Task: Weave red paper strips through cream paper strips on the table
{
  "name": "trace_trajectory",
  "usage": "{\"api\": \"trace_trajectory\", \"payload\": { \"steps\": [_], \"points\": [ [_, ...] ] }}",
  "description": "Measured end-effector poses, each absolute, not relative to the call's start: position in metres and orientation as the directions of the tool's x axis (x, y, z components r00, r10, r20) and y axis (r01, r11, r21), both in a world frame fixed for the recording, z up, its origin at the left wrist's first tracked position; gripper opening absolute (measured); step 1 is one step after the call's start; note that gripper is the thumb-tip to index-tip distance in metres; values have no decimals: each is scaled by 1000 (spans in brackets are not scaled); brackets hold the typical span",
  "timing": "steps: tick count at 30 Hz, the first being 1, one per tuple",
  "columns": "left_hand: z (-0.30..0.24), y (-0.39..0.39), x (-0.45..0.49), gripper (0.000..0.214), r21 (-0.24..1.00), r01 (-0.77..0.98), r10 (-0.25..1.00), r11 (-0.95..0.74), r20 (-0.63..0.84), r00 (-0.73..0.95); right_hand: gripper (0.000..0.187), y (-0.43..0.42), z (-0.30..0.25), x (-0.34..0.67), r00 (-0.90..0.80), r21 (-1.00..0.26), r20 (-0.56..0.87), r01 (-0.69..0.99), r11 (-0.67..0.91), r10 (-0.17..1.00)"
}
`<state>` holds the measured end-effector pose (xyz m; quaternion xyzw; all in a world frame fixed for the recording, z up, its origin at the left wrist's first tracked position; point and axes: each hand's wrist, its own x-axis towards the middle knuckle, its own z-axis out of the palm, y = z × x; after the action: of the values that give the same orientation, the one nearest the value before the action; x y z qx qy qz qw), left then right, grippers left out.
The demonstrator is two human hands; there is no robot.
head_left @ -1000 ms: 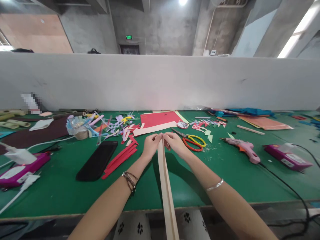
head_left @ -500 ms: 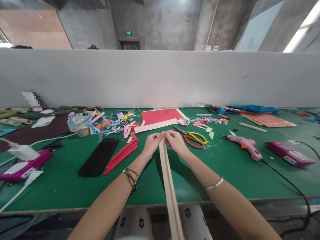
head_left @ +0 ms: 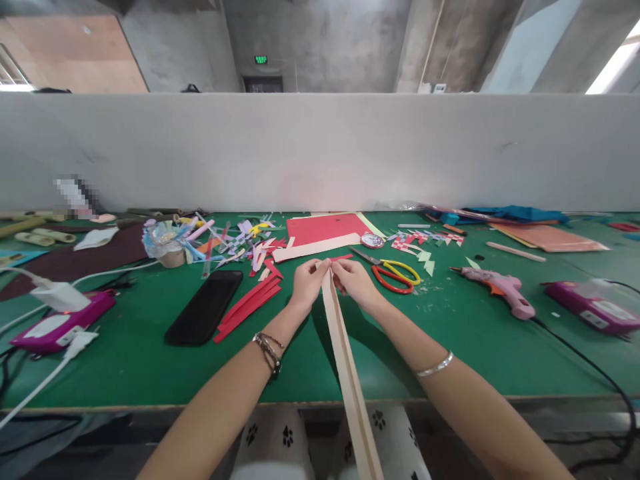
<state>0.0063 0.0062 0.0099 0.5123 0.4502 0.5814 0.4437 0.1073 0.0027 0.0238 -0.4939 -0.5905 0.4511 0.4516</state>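
A long folded cream paper strip [head_left: 345, 353] runs from the middle of the green table [head_left: 450, 333] back over its front edge towards me. My left hand [head_left: 307, 283] pinches the strip's far end from the left. My right hand [head_left: 356, 281] pinches the same end from the right, fingertips almost touching those of the left. Both hands are closed on the strip.
Red-and-yellow scissors [head_left: 393, 273] lie just right of my hands, a pink glue gun [head_left: 500, 288] further right. A black phone [head_left: 205, 307] and red paper strips [head_left: 247, 301] lie to the left. Red card [head_left: 320, 230] and paper scraps sit behind; purple devices at both sides.
The hands keep their pinch on the strip's end. The view has shifted slightly right and down; the hands and strip look much the same.
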Motion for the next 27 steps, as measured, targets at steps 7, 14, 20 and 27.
{"api": "trace_trajectory", "payload": {
  "steps": [7, 14, 20, 27],
  "points": [
    [9, 9, 5, 29, 974, -191, 992, -126, 123, -25, 34, 1, 27, 108, -87, -975, 123, 173, 137, 989],
    [8, 5, 7, 27, 987, -143, 991, -76, 91, 100, 33, 3, 25, 110, -32, -978, 140, 153, 143, 990],
    [10, 4, 7, 21, 983, -121, 991, -135, 137, 4, 33, 4, 24, 110, -96, -965, 93, 237, 113, 991],
    [12, 7, 4, 23, 976, -140, 984, -169, 160, -72, 36, 4, 24, 112, -159, -974, 64, 204, 96, 985]
  ]
}}
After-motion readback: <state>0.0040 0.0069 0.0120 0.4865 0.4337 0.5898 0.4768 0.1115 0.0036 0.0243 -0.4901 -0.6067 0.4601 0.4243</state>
